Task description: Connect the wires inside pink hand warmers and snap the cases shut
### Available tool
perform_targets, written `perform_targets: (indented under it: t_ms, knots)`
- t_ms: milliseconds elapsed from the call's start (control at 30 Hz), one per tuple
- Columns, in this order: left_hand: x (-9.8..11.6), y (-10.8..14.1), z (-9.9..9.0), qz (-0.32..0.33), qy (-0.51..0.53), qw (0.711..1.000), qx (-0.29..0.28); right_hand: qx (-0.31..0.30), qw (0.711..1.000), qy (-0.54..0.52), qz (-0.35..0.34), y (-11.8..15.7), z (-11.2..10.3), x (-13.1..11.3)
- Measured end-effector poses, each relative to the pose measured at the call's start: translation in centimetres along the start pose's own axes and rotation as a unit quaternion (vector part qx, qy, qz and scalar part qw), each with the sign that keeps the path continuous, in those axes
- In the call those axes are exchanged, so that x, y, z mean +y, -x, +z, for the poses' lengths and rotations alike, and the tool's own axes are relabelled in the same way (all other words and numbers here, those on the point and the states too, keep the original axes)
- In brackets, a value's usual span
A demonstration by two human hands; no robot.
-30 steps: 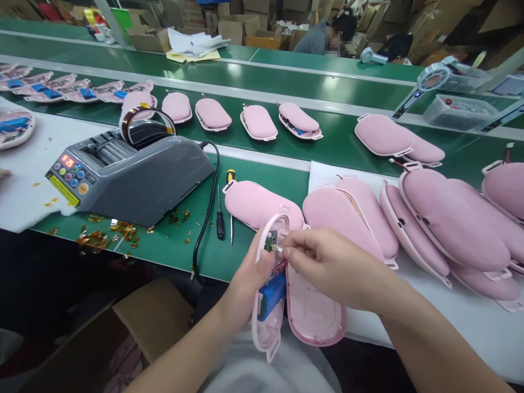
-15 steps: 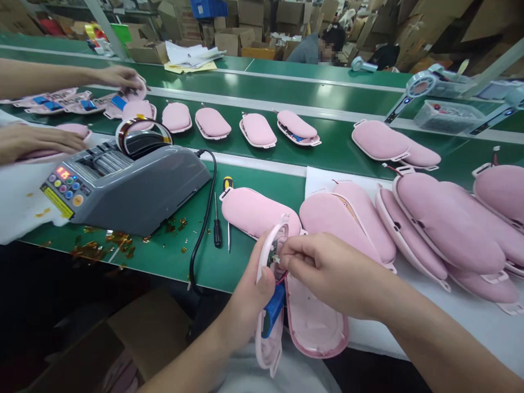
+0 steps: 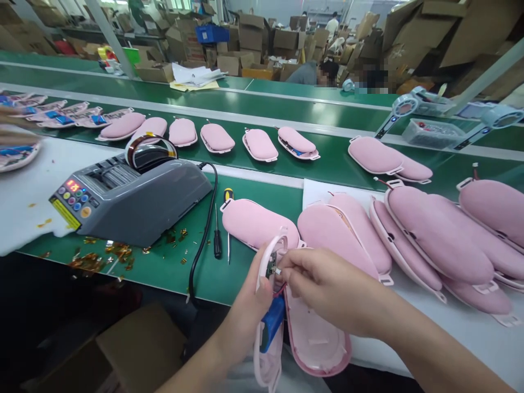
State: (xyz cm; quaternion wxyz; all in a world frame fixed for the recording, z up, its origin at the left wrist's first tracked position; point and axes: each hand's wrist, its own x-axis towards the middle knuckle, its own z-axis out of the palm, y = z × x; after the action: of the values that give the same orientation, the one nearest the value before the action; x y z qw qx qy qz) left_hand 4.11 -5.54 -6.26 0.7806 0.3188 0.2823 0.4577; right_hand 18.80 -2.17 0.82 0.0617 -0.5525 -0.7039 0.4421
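At left, a grey tape dispenser (image 3: 147, 204) shows red digits too blurred to read for certain, above a yellow label (image 3: 65, 213) whose print is too small to make out. Rightward, past a black-handled screwdriver (image 3: 217, 245), the left hand (image 3: 250, 289) grips an upright pink half-shell (image 3: 270, 357) at the table's near edge, with a blue battery (image 3: 273, 322) below its circuit board (image 3: 271, 266). There the right hand (image 3: 323, 278) pinches a small white connector (image 3: 278, 271), fingertips close together, left of pink cases (image 3: 442, 234) piled on a white sheet (image 3: 429, 327).

Two screwdrivers (image 3: 218, 245) on green bench (image 3: 164, 268)
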Motion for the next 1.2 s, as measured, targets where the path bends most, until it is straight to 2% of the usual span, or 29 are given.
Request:
perform_targets:
  t_ms: [100,200,300,467,800,967,1200]
  knots:
    - [0.07,-0.27,-0.03,0.034,-0.052,0.998,-0.021,0.006,1.0,-0.022,0.009,0.16,0.02,0.04]
    - [0.02,-0.37,0.01,0.048,-0.06,0.997,-0.033,0.016,0.999,-0.019,0.021,0.16,0.2,-0.09]
    - [0.04,-0.34,0.03,0.042,-0.063,0.996,-0.043,0.013,0.999,-0.015,0.029,0.15,0.29,-0.19]
    - [0.21,-0.32,0.03,0.055,-0.075,0.995,-0.028,0.01,0.999,-0.033,0.024,0.22,0.15,0.0]
    - [0.24,-0.06,0.04,0.014,-0.069,0.997,-0.024,-0.011,0.999,0.022,0.033,0.14,-0.68,-0.25]
    - [0.37,0.04,-0.02,0.02,-0.091,0.995,-0.043,-0.004,0.999,0.02,0.037,0.23,-0.62,-0.34]
    - [0.04,-0.07,-0.06,0.034,-0.085,0.995,-0.027,-0.003,1.0,-0.001,0.022,0.14,-0.59,-0.34]
